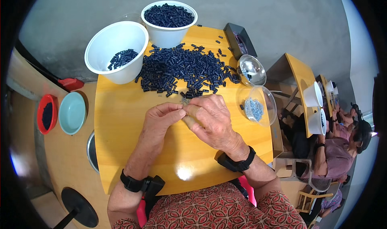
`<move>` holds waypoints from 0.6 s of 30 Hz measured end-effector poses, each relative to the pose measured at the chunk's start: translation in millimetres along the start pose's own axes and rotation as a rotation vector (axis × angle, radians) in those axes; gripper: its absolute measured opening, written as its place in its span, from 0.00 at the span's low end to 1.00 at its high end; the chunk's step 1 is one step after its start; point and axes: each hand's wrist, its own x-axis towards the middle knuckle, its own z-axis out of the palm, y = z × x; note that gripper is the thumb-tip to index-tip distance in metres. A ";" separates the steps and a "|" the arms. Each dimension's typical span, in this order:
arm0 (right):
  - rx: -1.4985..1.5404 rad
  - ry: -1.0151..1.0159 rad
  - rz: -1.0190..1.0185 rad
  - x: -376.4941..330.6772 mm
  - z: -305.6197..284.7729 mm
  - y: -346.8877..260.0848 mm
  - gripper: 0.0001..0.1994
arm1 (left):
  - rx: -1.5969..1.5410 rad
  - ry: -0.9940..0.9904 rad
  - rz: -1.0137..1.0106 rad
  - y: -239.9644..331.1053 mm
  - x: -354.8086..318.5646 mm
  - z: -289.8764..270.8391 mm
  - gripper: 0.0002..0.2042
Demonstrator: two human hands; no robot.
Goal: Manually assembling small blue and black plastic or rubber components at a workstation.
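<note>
The item worked between the two hands is almost fully hidden: only a speck of small grey metal parts (185, 101) shows at the fingertips, too small to identify further. The left hand (160, 117) has its fingers curled and pressed against the right hand (209, 114), which is also curled; whether either hand grips a piece cannot be told. Both hands meet over the middle of the yellow table (121, 148), just in front of a loose heap of dark blue pieces (185, 69), short and tube-like. Behind the heap stand two white bowls: the left bowl (115, 49) holds a few of the same pieces, the far bowl (169, 21) is full of them. To the right, a clear dish (258, 106) contains small light-blue metallic parts, with a shiny dome-shaped lid (250, 69) beyond it. Black bands sit on both wrists. At the right rim another person sits at a further table, partly cut off
</note>
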 end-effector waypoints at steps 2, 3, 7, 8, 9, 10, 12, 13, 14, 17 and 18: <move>-0.048 -0.011 -0.034 2.2 -0.1 0.8 0.13 | -0.004 0.002 -0.016 -0.3 1.9 -2.0 0.06; -0.037 -0.016 -0.033 3.2 -0.9 -0.2 0.13 | -0.015 0.007 -0.032 -1.0 1.9 -2.2 0.06; -0.005 0.003 -0.037 4.8 2.0 -1.6 0.13 | -0.083 -0.013 -0.056 2.5 0.1 -2.5 0.06; -0.001 0.002 -0.038 4.3 1.9 -0.8 0.13 | -0.036 -0.030 -0.076 6.5 -0.4 -1.8 0.06; 0.021 0.019 -0.033 3.8 3.4 1.0 0.13 | 0.012 -0.041 -0.093 9.4 -0.3 -3.9 0.07; 0.044 0.036 -0.029 3.6 4.5 2.3 0.13 | 0.011 -0.032 -0.090 9.6 0.5 -5.2 0.07; 0.060 0.061 -0.006 3.2 5.4 1.4 0.13 | 0.007 -0.047 -0.085 7.6 2.0 -4.3 0.07; 0.068 0.086 0.022 3.0 5.4 1.2 0.12 | 0.005 -0.036 -0.080 7.2 1.5 -3.9 0.07; 0.079 0.099 0.033 2.3 6.1 2.5 0.12 | -0.016 -0.044 -0.071 6.9 1.0 -3.6 0.08; 0.044 0.044 0.016 4.2 4.6 -1.1 0.12 | 0.011 -0.047 -0.070 6.8 -1.1 -4.9 0.08; 0.051 0.041 0.011 4.5 4.1 -0.8 0.12 | 0.060 -0.043 -0.078 7.2 -1.1 -5.7 0.08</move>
